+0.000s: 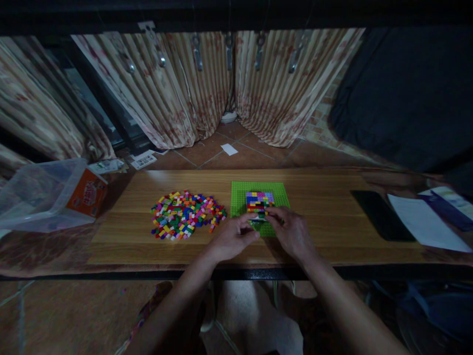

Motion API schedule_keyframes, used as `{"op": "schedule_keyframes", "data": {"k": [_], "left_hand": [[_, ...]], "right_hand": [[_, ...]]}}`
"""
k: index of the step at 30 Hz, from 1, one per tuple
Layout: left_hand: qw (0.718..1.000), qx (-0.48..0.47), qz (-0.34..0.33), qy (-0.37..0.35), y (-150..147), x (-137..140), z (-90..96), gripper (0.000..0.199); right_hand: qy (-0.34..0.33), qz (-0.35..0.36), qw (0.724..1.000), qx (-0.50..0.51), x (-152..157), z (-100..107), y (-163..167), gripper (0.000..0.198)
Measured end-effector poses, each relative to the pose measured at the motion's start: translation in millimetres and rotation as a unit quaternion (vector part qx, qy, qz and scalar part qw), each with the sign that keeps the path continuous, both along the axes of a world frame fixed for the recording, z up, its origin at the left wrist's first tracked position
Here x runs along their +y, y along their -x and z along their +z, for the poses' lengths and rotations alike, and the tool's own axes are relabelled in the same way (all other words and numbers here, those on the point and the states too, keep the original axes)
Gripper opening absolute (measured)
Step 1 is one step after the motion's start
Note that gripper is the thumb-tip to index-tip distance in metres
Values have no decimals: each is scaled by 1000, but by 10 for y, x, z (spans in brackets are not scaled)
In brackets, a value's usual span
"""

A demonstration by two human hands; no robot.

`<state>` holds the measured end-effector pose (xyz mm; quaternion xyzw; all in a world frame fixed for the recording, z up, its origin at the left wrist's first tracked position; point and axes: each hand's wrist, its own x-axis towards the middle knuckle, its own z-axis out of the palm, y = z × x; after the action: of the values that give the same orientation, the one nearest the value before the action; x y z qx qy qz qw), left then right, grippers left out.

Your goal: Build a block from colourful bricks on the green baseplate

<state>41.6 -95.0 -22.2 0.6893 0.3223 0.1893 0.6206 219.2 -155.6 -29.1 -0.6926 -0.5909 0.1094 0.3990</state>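
Note:
A small block of multicoloured building bricks [259, 198] stands on a green studded baseplate [236, 190], with blue, pink, red, yellow and black bricks showing. My left hand [233, 237] is at the block's front left corner; its index fingertip reaches the near edge and its thumb stays apart, lower down. From the right, my right hand [293, 231] pinches with thumb and forefinger at the block's near right side, on what looks like a small brick, mostly hidden by the fingertips. A whitish strip shows between the two hands at the near edge.
Left of the baseplate lies a pile of loose coloured bricks [181, 217] on the wooden table [125, 246]. A clear plastic box [44, 197] with an orange label stands beyond the left end. At the right are a dark flat panel [382, 216] and white paper [428, 222].

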Motion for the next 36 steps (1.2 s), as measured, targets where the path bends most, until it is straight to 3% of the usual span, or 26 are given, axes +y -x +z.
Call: {"op": "schedule_keyframes", "data": {"k": [15, 24, 28, 36], "left_hand": [[1000, 10, -15, 7, -41, -41, 10, 61], [1000, -13, -18, 15, -48, -54, -64, 64], [1000, -21, -16, 8, -59, -55, -117, 63], [1000, -14, -20, 1, -69, -84, -134, 66]], "right_hand": [[-41, -57, 997, 30, -22, 38, -55, 29], [-40, -169, 983, 54, 129, -215, -64, 52], [-25, -164, 985, 37, 140, -273, -38, 63], [-24, -139, 989, 41, 140, -307, -22, 64]]}}
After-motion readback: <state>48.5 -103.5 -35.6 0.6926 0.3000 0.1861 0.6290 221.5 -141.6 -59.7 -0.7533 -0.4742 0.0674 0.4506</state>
